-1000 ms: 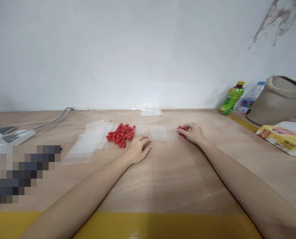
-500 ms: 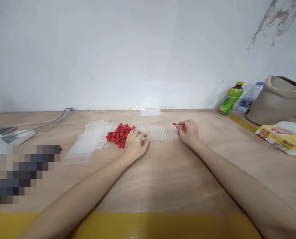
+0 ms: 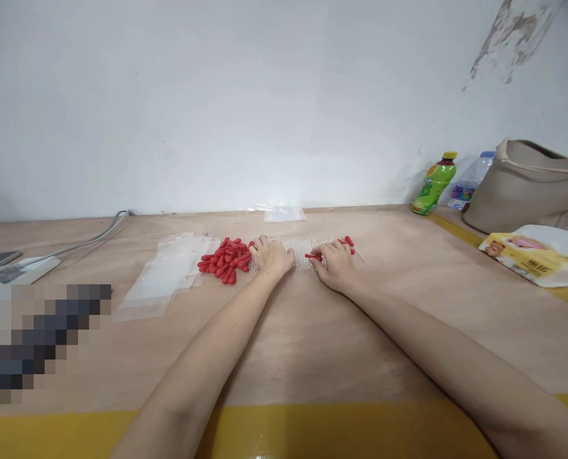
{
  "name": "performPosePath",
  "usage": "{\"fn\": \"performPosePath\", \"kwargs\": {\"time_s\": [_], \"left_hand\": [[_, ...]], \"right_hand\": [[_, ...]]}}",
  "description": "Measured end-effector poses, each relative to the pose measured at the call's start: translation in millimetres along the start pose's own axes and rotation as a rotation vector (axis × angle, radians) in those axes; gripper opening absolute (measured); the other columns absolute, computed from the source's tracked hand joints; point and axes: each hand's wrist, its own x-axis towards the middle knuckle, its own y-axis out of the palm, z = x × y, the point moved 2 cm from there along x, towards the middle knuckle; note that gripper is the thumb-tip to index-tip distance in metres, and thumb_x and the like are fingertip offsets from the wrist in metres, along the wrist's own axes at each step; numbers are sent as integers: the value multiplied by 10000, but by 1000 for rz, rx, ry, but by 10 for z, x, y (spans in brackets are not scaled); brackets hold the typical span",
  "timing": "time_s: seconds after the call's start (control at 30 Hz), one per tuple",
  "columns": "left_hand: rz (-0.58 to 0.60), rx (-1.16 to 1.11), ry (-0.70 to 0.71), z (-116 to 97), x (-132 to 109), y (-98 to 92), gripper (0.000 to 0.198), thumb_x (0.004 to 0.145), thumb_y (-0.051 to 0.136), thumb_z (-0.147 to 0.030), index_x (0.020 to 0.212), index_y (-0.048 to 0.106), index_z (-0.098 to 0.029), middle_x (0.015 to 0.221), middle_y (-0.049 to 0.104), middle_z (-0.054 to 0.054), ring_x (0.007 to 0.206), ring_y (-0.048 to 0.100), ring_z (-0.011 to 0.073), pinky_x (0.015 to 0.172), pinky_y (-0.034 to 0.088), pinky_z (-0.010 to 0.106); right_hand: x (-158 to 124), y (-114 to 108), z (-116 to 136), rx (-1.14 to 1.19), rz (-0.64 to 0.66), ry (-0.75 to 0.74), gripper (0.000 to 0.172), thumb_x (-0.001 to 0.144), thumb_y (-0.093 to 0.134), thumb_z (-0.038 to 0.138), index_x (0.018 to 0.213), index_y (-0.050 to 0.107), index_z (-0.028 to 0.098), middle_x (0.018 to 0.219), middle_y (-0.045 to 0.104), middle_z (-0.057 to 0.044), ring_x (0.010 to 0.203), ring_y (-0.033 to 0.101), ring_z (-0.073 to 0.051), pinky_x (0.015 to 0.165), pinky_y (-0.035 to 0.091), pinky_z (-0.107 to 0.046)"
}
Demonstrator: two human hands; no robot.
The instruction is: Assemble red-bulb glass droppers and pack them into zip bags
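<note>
A pile of red rubber dropper bulbs [image 3: 225, 258] lies left of centre, beside a row of thin clear tubes [image 3: 301, 251]. My left hand [image 3: 270, 255] rests over the left end of the row, its fingers spread at the pile's right edge; any contact with the bulbs or tubes under it is hidden. Between the thumb and fingers of my right hand [image 3: 335, 266] is a red rubber bulb [image 3: 313, 257], held low over the tubes. Past that hand lie a few more red bulbs [image 3: 347, 241], partly covered by it.
Clear plastic bags [image 3: 157, 277] overlap left of the pile; another plastic bag [image 3: 284, 215] lies by the wall. At right stand a green bottle [image 3: 434, 185], a clear bottle [image 3: 472, 182], a beige bag [image 3: 517, 191] and a tissue pack [image 3: 535, 258]. A cable [image 3: 92, 239] runs at left.
My right hand has moved left over the tubes with a red bulb, uncovering red bulbs at the row's right end. My left hand has shifted slightly right and its fingers have spread.
</note>
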Motion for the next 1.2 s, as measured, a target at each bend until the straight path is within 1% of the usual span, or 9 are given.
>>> {"fn": "performPosePath", "kwargs": {"time_s": [0.27, 0.37, 0.47, 0.53, 0.67, 0.77, 0.87, 1.03, 1.2], "left_hand": [[36, 13, -30, -28, 67, 17, 369, 696, 523, -395, 826, 653, -74, 1026, 519, 216, 1017, 399, 365, 831, 285, 450], [-6, -45, -25, -31, 55, -24, 300, 712, 522, -350, 778, 644, -85, 1008, 518, 208, 1006, 409, 365, 825, 302, 457], [-105, -144, 107, 20, -35, -104, 226, 763, 489, -307, 741, 610, -117, 974, 521, 170, 977, 430, 329, 804, 341, 434], [-166, -204, 306, 98, -143, -164, 183, 803, 456, -270, 777, 571, -131, 941, 522, 133, 926, 457, 274, 776, 376, 388], [-108, -245, 677, 365, -377, -223, 137, 864, 382, -232, 845, 493, -154, 881, 524, 77, 805, 500, 194, 676, 414, 297], [-43, -270, 687, 587, -457, -217, 124, 879, 369, -241, 853, 470, -174, 813, 537, 45, 700, 520, 172, 575, 402, 268], [-48, -353, 701, 709, -478, -204, 98, 880, 372, -206, 873, 465, -177, 795, 559, 34, 706, 536, 164, 601, 414, 264], [-38, -436, 807, 705, -509, -217, 126, 871, 369, -159, 936, 477, -167, 881, 590, 61, 825, 552, 172, 724, 437, 290], [25, -448, 816, 654, -539, -274, 159, 873, 366, -171, 950, 505, -166, 846, 572, 53, 774, 545, 158, 705, 442, 281]], "right_hand": [[-7, 16, 11, 45, 30, -109, 129, 807, 526, 250, 883, 598, 174, 824, 645, -39, 813, 503, -200, 774, 321, -344], [-8, 17, 7, 5, 38, -133, 186, 834, 486, 254, 948, 607, 171, 832, 625, -55, 823, 490, -207, 765, 328, -345], [-7, 12, 14, -26, 51, -156, 219, 859, 430, 242, 969, 609, 177, 838, 601, -66, 825, 475, -209, 751, 337, -341], [-7, 11, 22, -32, 62, -165, 220, 866, 406, 226, 931, 612, 182, 833, 591, -65, 821, 471, -208, 743, 342, -336], [-25, 21, 36, -11, 47, -171, 219, 873, 371, 202, 870, 587, 164, 816, 592, -69, 797, 489, -202, 724, 357, -329], [-55, 28, 43, 76, 59, -170, 206, 882, 366, 222, 887, 562, 158, 812, 606, -68, 783, 524, -189, 709, 384, -313], [-77, 23, 36, 144, 92, -115, 183, 879, 396, 258, 916, 549, 164, 829, 625, -64, 769, 558, -179, 691, 414, -302], [-79, 4, 70, 242, 141, -130, 175, 868, 414, 249, 960, 547, 182, 886, 634, -57, 801, 579, -170, 686, 448, -294], [-85, -35, 211, 322, 147, -189, 179, 871, 409, 231, 938, 570, 189, 878, 601, -50, 772, 569, -142, 695, 458, -270]]}}
